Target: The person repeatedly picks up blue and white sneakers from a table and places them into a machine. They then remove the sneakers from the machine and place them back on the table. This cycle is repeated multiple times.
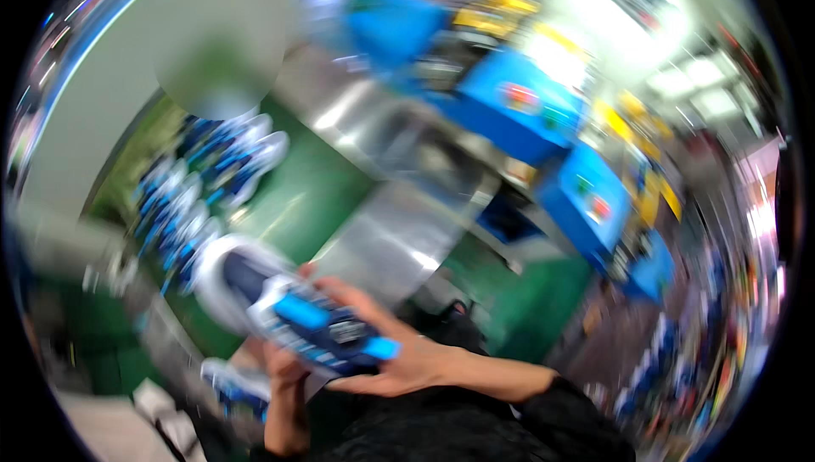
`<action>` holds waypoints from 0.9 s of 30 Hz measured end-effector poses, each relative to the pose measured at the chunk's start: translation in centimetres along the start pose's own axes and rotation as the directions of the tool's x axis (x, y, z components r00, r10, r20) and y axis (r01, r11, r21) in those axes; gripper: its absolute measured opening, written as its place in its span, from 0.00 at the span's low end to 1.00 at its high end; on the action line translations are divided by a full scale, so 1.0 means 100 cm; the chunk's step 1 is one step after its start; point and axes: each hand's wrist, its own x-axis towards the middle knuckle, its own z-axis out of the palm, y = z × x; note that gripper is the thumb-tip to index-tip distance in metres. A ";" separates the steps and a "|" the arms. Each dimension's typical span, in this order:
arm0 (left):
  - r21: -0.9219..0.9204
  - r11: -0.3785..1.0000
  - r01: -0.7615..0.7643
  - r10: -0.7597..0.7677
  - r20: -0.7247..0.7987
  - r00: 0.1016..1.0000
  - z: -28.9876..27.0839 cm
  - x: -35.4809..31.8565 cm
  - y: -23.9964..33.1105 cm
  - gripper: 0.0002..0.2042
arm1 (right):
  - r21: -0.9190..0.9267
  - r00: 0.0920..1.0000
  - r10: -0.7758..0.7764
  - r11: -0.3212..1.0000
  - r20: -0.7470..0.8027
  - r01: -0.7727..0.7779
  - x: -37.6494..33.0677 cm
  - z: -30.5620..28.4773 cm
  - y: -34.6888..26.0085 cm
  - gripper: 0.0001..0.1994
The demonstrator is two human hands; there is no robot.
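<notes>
Head view, strong motion blur, only coarse detail readable. Shoe [293,309] in navy, white and light blue sits lower left of center in the frame, slanted, pale rounded end and dark opening toward upper left, narrower end toward lower right. Two bright blue patches show on it.

Right hand [407,363] comes in from the lower right, wrapped round the shoe's lower-right end: fingers along the upper edge, thumb along the lower edge, clamped on it. Black sleeve [573,420] covers that arm at lower right. Left hand [284,367] is at the shoe's lower edge, forearm rising from the bottom of the frame; its fingers are mostly hidden, so can't tell whether they're apart or closed.

Second shoe [235,387], white and blue, lower left, just beside the left hand; can't tell if touching. More shoes [174,220] line up in rows at left, same colors, by a green surface [310,182]. Shiny metal plate [390,237] mid-frame, above the hands. Blue machine housings [522,106] with yellow parts run from upper center to right. Large pale panel [229,12] fills the upper left. Bright lights [696,76] upper right; right rim is smeared clutter.
</notes>
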 end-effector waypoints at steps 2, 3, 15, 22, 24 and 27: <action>0.049 0.998 -0.050 0.050 -0.001 0.999 0.054 -0.003 -0.025 0.58 | 0.091 0.998 0.056 0.994 0.006 -0.056 -0.037 -0.028 -0.019 0.49; 0.132 0.984 -0.123 0.124 0.001 0.992 0.094 -0.003 -0.035 0.56 | 0.070 0.999 0.029 0.997 -0.022 -0.028 -0.059 -0.045 -0.023 0.47; 0.231 0.969 0.091 -0.183 0.415 0.891 0.384 0.073 -0.231 0.31 | 0.276 0.286 0.255 0.961 -0.924 0.034 -0.356 -0.256 -0.100 0.30; 0.786 0.578 -0.218 -0.302 0.454 0.838 0.566 0.273 -0.379 0.46 | 0.011 -0.140 0.023 0.996 -0.990 0.084 -0.459 -0.297 -0.141 0.38; 0.895 0.325 -0.306 -0.190 0.379 0.906 0.596 0.356 -0.465 0.47 | 0.121 -0.207 0.116 0.993 -0.971 -0.010 -0.463 -0.291 -0.148 0.35; 0.918 0.137 -0.372 -0.017 0.377 0.926 0.618 0.373 -0.536 0.42 | 0.330 -0.315 0.255 0.919 -0.914 -0.214 -0.471 -0.287 -0.159 0.31</action>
